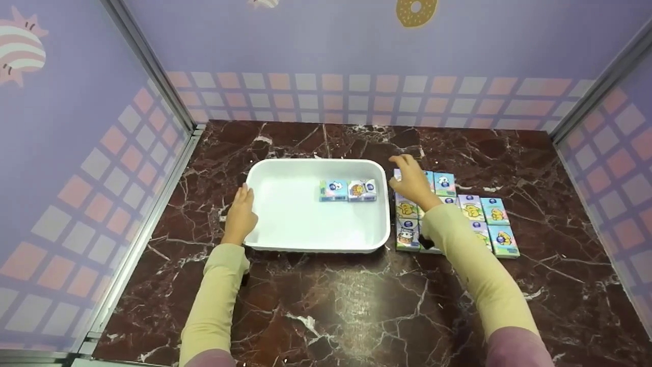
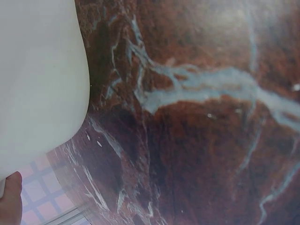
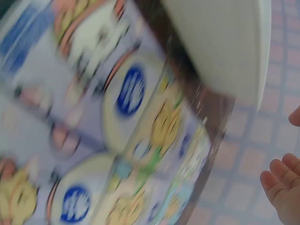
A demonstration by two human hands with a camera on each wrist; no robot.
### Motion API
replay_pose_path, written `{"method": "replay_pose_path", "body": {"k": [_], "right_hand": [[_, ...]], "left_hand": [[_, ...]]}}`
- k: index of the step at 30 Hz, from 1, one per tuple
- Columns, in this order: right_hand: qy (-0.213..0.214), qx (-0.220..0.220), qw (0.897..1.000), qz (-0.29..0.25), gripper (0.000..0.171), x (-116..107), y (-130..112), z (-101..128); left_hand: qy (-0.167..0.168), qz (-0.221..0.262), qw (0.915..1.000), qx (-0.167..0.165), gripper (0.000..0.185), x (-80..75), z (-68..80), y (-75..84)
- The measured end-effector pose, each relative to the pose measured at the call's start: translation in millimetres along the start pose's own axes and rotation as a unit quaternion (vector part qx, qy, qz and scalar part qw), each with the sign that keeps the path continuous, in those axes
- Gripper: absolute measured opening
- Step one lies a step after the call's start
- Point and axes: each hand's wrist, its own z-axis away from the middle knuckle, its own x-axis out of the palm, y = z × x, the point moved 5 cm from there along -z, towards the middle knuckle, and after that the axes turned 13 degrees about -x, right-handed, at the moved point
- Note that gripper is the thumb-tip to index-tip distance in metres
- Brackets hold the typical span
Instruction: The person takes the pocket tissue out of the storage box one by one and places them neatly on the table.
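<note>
A white tray (image 1: 295, 219) sits mid-table with two small tissue packs, one blue (image 1: 333, 190) and one lilac (image 1: 362, 189), lying side by side in its right half. My left hand (image 1: 240, 209) rests flat against the tray's left rim with straight fingers; in the left wrist view one fingertip (image 2: 10, 197) shows beside the tray wall (image 2: 37, 79). My right hand (image 1: 409, 178) hovers, loosely spread, over the far-left end of a block of several tissue packs (image 1: 481, 214) just right of the tray. The right wrist view shows blurred packs (image 3: 140, 140), the tray corner (image 3: 225, 42) and bare fingertips (image 3: 281, 183) holding nothing.
The dark red marble table (image 1: 331, 306) is walled by lilac checked panels at the back (image 1: 326, 97), left and right, with metal corner posts (image 1: 153, 66). The packs lie in rows between the tray and the right wall.
</note>
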Motion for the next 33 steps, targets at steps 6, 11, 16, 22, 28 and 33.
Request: {"method": "replay_pose_path", "body": {"k": [6,11,16,22,28,33], "right_hand": [[-0.054,-0.025,0.998,-0.029,0.054,20.3,-28.5,-6.5],[-0.126,-0.032,0.991,-0.044,0.058,41.3,-44.2,-8.0],[-0.179,-0.043,0.983,-0.022,0.061,60.2,-51.2,-6.9],[-0.230,-0.016,0.972,0.031,0.068,75.8,-49.8,-7.5],[-0.273,0.000,0.958,0.092,0.073,86.1,-49.2,-10.6],[-0.306,0.001,0.943,0.134,0.075,93.8,-47.2,-10.2]], "left_hand": [[0.003,0.002,1.0000,0.002,0.056,-0.4,-0.5,-0.1],[0.006,-0.001,1.0000,0.003,0.057,0.2,-1.3,-0.1],[0.002,-0.002,1.0000,0.000,0.058,0.1,-0.7,-0.1],[0.003,-0.009,0.9999,0.008,0.057,-0.6,-1.0,0.8],[0.014,-0.010,0.9998,0.010,0.057,-1.3,-1.3,0.5],[0.008,-0.013,0.9999,0.003,0.057,0.5,-1.6,0.0]]}}
